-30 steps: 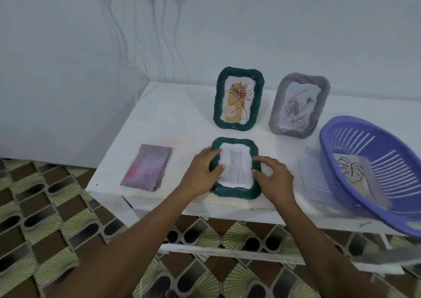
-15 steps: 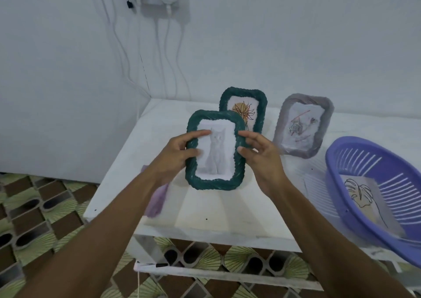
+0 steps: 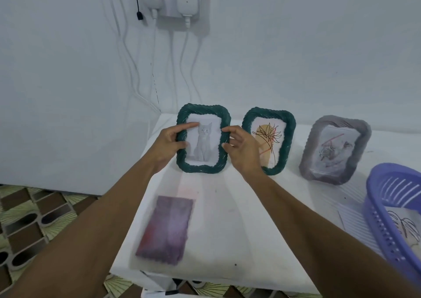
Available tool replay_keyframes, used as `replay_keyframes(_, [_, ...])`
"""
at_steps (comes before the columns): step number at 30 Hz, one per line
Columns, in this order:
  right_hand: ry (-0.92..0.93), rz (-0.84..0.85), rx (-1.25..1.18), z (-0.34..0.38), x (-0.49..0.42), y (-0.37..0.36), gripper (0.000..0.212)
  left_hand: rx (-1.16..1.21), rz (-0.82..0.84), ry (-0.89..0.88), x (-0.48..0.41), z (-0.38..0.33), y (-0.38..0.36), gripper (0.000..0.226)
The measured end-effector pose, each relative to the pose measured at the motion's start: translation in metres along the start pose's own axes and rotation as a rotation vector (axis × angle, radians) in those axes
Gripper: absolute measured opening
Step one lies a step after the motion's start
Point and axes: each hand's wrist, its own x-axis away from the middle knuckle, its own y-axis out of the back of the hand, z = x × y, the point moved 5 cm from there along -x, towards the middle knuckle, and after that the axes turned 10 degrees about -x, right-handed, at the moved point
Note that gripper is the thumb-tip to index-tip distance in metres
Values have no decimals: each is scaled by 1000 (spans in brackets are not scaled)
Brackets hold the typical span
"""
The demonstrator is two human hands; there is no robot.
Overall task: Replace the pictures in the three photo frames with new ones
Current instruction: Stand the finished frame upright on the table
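A green braided frame with a grey cat picture (image 3: 203, 139) stands upright at the back left of the white table (image 3: 227, 229). My left hand (image 3: 168, 141) grips its left edge, thumb on the glass. My right hand (image 3: 242, 149) is at its right edge, fingertips touching it. To the right stands a second green frame (image 3: 271, 138) with an orange-and-black plant drawing. Further right leans a grey frame (image 3: 333, 151) with a faint flower picture. A purple-pink picture (image 3: 166, 228) lies flat on the table near the front left.
A lilac plastic basket (image 3: 387, 206) sits at the right edge with a line-drawn leaf picture (image 3: 403, 229) inside. White paper (image 3: 354, 222) lies beside it. Chargers and cables (image 3: 170, 3) hang on the wall behind. Patterned floor tiles (image 3: 29, 218) are at the left.
The cat frame went from lying flat at the table's front, up into the air, then to standing upright at the back left beside the other green frame. Both hands moved with it.
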Motion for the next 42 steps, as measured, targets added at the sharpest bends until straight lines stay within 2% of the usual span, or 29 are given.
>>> replay_keyframes(7, [0, -35, 100, -15, -12, -19, 43, 1, -50, 10, -13, 11, 11, 65])
replay_keyframes(17, [39, -50, 227, -14, -1, -18, 46, -115, -26, -13, -5, 10, 5, 59])
replay_keyframes(22, [192, -119, 281, 1, 7, -9, 39, -325, -268, -47, 6, 1, 12, 47])
replay_keyframes(25, [240, -187, 334, 9, 12, 9, 32, -586, -501, -212, 19, -12, 10, 40])
replay_keyframes(27, [295, -249, 360, 18, 16, 30, 30, -716, -558, -366, 26, -25, -8, 36])
replay_keyframes(29, [329, -342, 380, 27, 18, 55, 30, -714, -435, -443, 25, -34, -36, 35])
replay_keyframes(31, [333, -426, 400, 32, 18, 80, 30, -698, -224, -448, 19, -35, -72, 37])
replay_keyframes(33, [299, -468, 459, 33, 14, 100, 29, -718, -60, -400, 10, -29, -109, 45])
replay_keyframes(35, [205, -444, 504, 28, 8, 116, 34, -731, 25, -280, 3, -20, -138, 53])
replay_keyframes(38, [93, -315, 513, 16, 2, 126, 46, -707, 44, -133, -5, -9, -162, 58])
replay_keyframes(40, [63, -222, 481, 13, 2, 129, 51, -702, -13, -115, -8, -8, -165, 57])
replay_keyframes(42, [24, -202, 407, 15, 4, 135, 49, -696, -65, -121, -6, -9, -164, 54])
